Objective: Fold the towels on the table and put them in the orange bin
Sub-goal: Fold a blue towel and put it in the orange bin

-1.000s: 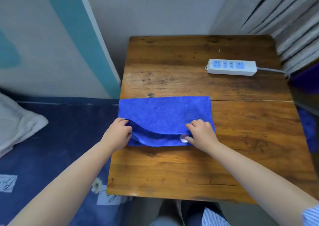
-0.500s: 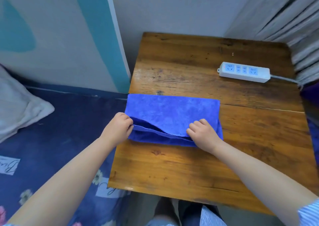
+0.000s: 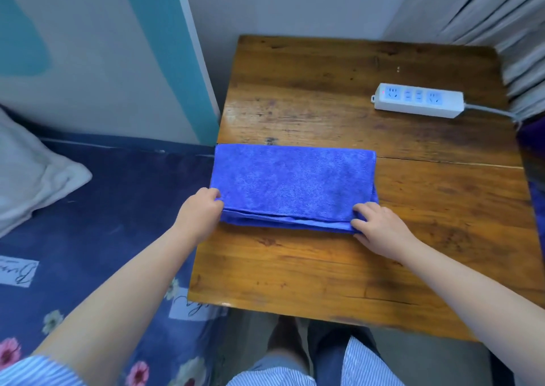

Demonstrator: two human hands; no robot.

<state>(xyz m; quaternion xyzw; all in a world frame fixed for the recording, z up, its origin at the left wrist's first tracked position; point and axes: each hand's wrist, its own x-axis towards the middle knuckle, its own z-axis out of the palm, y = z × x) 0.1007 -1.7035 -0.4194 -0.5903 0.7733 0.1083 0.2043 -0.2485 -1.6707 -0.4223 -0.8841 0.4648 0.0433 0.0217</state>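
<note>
A blue towel (image 3: 295,183) lies folded into a long rectangle on the left side of the wooden table (image 3: 354,267), its layered open edge facing me. My left hand (image 3: 203,211) pinches the near left corner of the towel. My right hand (image 3: 380,226) grips the near right corner, fingers curled over the layers. No orange bin is in view.
A white power strip (image 3: 418,100) with its cable lies at the table's back right. A bed with a dark blue floral sheet (image 3: 97,223) and a white pillow (image 3: 26,173) sits to the left. Grey curtains (image 3: 501,17) hang at the back right.
Both hands have drawn the near corners apart and the sagging top layer now lies flat and even with the lower layers. The view has shifted left.
</note>
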